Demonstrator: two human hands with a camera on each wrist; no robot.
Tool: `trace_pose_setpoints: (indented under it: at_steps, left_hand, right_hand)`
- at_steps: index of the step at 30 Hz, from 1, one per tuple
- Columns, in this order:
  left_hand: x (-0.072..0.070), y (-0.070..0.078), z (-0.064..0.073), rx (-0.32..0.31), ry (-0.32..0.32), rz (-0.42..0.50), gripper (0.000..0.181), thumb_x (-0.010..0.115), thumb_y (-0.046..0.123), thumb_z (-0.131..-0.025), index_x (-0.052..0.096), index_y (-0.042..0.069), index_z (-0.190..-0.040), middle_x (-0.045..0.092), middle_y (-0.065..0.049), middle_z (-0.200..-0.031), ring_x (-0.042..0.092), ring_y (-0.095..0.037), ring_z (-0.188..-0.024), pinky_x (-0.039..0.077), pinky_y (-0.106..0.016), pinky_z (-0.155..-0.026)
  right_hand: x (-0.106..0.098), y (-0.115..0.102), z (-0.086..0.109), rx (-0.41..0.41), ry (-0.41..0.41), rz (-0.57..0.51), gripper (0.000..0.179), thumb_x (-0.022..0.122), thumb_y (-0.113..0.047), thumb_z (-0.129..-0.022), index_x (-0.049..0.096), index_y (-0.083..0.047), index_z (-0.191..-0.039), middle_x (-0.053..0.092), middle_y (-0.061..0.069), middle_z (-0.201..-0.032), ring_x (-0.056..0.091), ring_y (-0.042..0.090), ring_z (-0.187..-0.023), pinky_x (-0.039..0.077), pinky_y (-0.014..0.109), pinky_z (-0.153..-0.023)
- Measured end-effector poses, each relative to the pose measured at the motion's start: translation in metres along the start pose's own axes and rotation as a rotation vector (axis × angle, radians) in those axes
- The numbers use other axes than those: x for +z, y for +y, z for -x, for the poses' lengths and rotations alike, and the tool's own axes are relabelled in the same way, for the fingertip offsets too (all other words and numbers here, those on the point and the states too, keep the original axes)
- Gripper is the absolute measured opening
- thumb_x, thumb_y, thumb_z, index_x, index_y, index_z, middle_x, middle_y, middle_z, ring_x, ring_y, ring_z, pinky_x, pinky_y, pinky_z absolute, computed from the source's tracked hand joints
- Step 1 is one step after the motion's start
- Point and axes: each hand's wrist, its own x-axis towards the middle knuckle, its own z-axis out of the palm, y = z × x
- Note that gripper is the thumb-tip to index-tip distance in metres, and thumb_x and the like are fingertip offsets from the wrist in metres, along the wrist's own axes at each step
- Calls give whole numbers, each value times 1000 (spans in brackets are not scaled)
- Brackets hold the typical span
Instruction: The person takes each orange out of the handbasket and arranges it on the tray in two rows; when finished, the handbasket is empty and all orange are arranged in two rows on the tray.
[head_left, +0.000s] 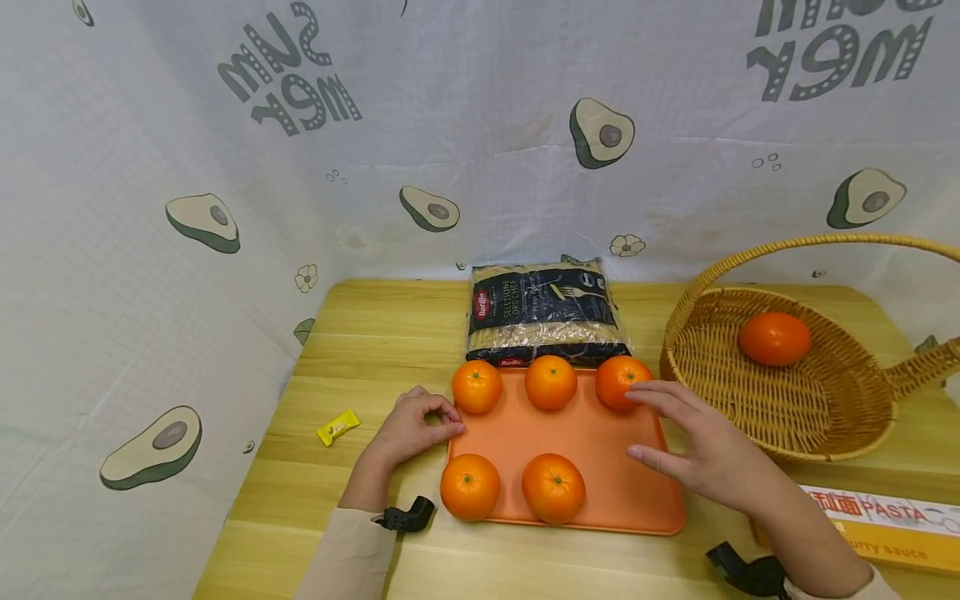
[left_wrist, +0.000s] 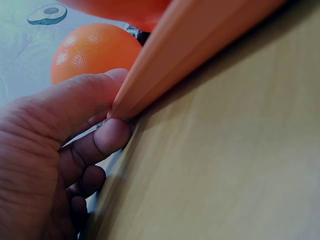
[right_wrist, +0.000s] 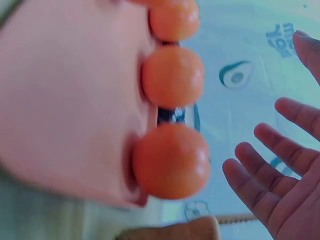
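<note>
An orange rectangular tray (head_left: 502, 433) lies on the table with three oranges along its back edge and two along its front edge. My left hand (head_left: 415, 427) pinches the tray's left rim, thumb above and fingertips below in the left wrist view, close to the back-left orange (head_left: 477, 387). Over the tray's right side, my right hand (head_left: 701, 446) has its fingers spread and holds nothing. Its fingertips overlap the back-right orange (head_left: 619, 379) in the head view, but in the right wrist view a gap separates that orange (right_wrist: 171, 161) from the hand (right_wrist: 290, 190).
A wicker basket (head_left: 750, 408) with a tall handle stands at right, holding one red-orange round fruit (head_left: 775, 338). Behind the tray lies a Barilla pasta bag (head_left: 543, 308). A pasta box (head_left: 892, 533) is at front right; a small yellow packet (head_left: 338, 427) lies left.
</note>
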Motion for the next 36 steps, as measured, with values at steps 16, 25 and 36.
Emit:
trace_pose_setpoints:
  at_steps: [16,25,36]
  left_hand:
    - [0,-2,0,9,2,-3,11,84,30,-85,74,32,-83,63,18,-75,47,-8,-83,32,-34,-89]
    - [0,-1,1,5,3,2,11,85,30,-85,74,31,-83,63,18,-75,47,-9,-83,32,-34,-88]
    - [0,0,0,13,3,6,11,85,29,-85,74,30,-83,64,17,-75,45,-8,-81,32,-34,-88]
  right_hand:
    - [-50,47,3,140,-28,170,63,86,-34,-82,61,-9,-134,53,19,-139,50,45,-125,43,68,-91]
    - [-78,89,-3,197,-94,331,71,86,-39,-81,59,1,-133,49,33,-135,48,58,-116,41,72,-90]
    - [-96,140,-8,216,-151,420,89,92,-41,-71,53,8,-133,45,41,-133,46,67,-108,41,74,-84]
